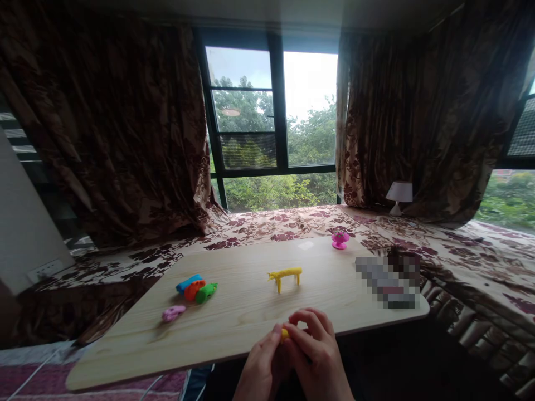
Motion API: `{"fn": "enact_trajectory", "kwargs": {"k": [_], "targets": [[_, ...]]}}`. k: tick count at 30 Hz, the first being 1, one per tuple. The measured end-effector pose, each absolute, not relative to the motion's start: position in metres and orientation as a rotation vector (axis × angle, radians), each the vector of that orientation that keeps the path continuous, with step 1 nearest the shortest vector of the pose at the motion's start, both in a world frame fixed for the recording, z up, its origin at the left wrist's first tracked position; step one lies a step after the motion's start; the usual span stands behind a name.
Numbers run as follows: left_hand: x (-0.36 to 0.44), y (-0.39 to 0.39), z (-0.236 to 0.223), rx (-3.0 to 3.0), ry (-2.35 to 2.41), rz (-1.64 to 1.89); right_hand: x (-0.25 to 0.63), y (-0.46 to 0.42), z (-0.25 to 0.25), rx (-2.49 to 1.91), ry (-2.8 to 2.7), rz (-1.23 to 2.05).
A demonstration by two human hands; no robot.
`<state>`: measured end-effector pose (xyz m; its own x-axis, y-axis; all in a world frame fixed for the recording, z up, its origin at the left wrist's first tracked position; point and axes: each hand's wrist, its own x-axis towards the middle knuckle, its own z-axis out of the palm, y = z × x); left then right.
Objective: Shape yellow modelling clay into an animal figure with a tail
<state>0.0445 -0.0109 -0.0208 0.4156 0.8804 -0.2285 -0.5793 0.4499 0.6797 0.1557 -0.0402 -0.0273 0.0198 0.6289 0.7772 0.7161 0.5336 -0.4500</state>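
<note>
A small lump of yellow modelling clay [285, 333] is pinched between the fingers of both hands at the table's near edge. My left hand [262, 359] presses it with the thumb, its other fingers mostly hidden. My right hand [315, 351] has its fingers curled round the lump from the other side. Just beyond the hands, a yellow clay animal figure [287, 273] stands upright on thin legs, with small points at its left end.
On the left of the wooden table [234, 328] lie blue [190, 283], orange [194, 290], green [206, 292] and pink clay pieces [173, 313]. A pink dotted ornament [340, 240] stands at the back right, near a blurred-out item [388, 284]. A white lamp [399, 193] is farther back.
</note>
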Motion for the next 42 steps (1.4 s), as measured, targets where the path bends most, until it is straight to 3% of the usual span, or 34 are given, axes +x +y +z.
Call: {"fn": "enact_trajectory", "kwargs": {"k": [6,12,17,33,42], "targets": [[0.044,-0.008,-0.035,0.529,0.645,1.034,0.156,-0.041,-0.024,-1.114,-1.837,-0.119],[0.051,-0.019,-0.018,0.568,0.445,0.842,0.162,-0.035,-0.024,-1.047,-1.705,0.129],[0.048,-0.019,-0.019,0.636,0.542,0.827,0.171,-0.038,-0.021,-1.009,-1.754,0.274],[0.040,-0.011,-0.020,0.918,0.816,1.136,0.174,-0.040,-0.013,-1.068,-1.683,0.087],[0.034,-0.011,-0.014,1.030,0.861,1.075,0.178,-0.044,-0.009,-1.075,-1.766,0.314]]}}
